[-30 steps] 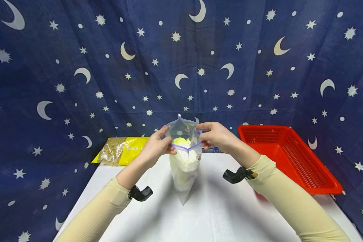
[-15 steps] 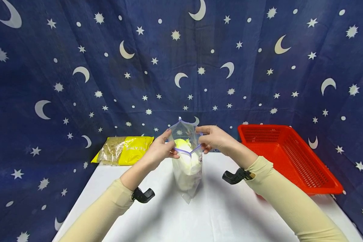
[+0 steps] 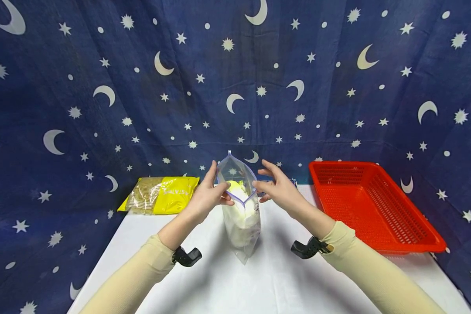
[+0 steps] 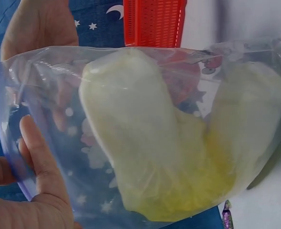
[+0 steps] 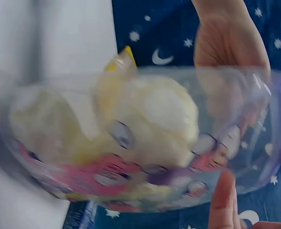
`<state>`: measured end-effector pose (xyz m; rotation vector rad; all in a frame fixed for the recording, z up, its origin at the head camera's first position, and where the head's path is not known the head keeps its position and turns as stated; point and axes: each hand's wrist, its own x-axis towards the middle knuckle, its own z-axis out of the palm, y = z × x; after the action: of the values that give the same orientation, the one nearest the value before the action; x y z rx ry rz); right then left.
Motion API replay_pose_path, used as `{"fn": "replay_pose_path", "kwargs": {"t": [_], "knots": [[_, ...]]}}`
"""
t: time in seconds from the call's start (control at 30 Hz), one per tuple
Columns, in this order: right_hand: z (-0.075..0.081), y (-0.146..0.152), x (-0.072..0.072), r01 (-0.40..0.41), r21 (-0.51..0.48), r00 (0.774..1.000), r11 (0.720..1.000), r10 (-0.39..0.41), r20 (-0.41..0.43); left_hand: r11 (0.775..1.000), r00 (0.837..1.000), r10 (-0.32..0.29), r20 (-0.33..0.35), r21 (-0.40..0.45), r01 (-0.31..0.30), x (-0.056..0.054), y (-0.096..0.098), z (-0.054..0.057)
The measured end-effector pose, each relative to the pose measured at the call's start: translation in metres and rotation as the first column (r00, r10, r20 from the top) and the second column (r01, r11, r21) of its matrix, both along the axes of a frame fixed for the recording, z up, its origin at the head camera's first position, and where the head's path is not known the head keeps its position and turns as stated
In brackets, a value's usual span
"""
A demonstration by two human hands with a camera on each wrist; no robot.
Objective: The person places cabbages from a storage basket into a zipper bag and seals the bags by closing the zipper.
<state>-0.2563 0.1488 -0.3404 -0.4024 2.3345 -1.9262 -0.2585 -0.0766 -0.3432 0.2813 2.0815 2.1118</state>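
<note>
A clear zip bag [image 3: 241, 231] with a purple zip strip stands upright on the white table, its mouth spread apart. Inside is a bulky, soft-looking white and yellow thing [image 4: 131, 109]; its kind is unclear. My left hand [image 3: 208, 194] pinches the left side of the bag's rim between thumb and fingers. On the right side, my right hand [image 3: 280, 192] has its fingers spread, with the thumb at the rim and the other fingers apart from it. The right wrist view shows colourful cartoon prints on the bag's side and a finger beside it.
A yellow packet with a see-through window [image 3: 161, 195] lies at the table's back left. To the right stands a red plastic basket [image 3: 377, 235]. Behind the table hangs a dark blue cloth [image 3: 235, 65] with moons and stars. Part of a dark, flat printed item [image 3: 294, 182] shows behind my right hand.
My right hand has loosened its pinch on the rim, its fingers spreading up and away. The bag's mouth has turned slightly. My left hand keeps its hold after a small move right.
</note>
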Motion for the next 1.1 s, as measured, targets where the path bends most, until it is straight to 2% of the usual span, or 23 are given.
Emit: {"fn": "replay_pose_path", "kwargs": {"t": [0.13, 0.33, 0.53, 0.63, 0.7, 0.77, 0.87, 0.97, 1.1], "knots": [[-0.017, 0.001, 0.017, -0.009, 0.036, 0.997, 0.999, 0.012, -0.079, 0.996, 0.999, -0.027, -0.016, 0.082, 0.029, 0.000, 0.001, -0.007], [-0.038, -0.001, 0.036, -0.013, 0.084, 0.993, 0.996, 0.023, -0.113, 0.983, 0.996, -0.085, -0.004, 0.162, 0.084, -0.001, 0.008, -0.016], [-0.048, -0.008, 0.044, 0.065, 0.165, 0.991, 0.984, -0.043, -0.131, 0.975, 0.984, -0.178, -0.011, 0.137, 0.177, -0.004, 0.013, -0.024], [-0.049, -0.010, 0.047, 0.115, 0.172, 0.986, 0.978, -0.091, -0.140, 0.985, 0.987, -0.157, -0.040, 0.073, 0.159, -0.010, 0.012, -0.025], [-0.049, -0.011, 0.048, 0.137, 0.166, 0.983, 0.977, -0.114, -0.142, 0.996, 0.993, -0.088, -0.082, 0.017, 0.089, -0.019, 0.011, -0.025], [-0.050, -0.012, 0.049, 0.139, 0.153, 0.983, 0.978, -0.117, -0.145, 1.000, 0.992, 0.002, -0.122, -0.027, -0.006, -0.032, 0.008, -0.025], [-0.052, -0.013, 0.049, 0.124, 0.132, 0.984, 0.983, -0.105, -0.144, 0.994, 0.988, 0.097, -0.117, -0.047, -0.103, -0.055, 0.005, -0.023], [-0.055, -0.015, 0.049, 0.100, 0.118, 0.983, 0.988, -0.081, -0.162, 0.994, 0.994, 0.089, -0.063, -0.053, -0.093, -0.080, 0.003, -0.019], [-0.058, -0.018, 0.050, 0.072, 0.113, 0.981, 0.991, -0.050, -0.186, 0.997, 0.999, -0.038, -0.002, -0.072, 0.037, -0.104, 0.002, -0.015]]}}
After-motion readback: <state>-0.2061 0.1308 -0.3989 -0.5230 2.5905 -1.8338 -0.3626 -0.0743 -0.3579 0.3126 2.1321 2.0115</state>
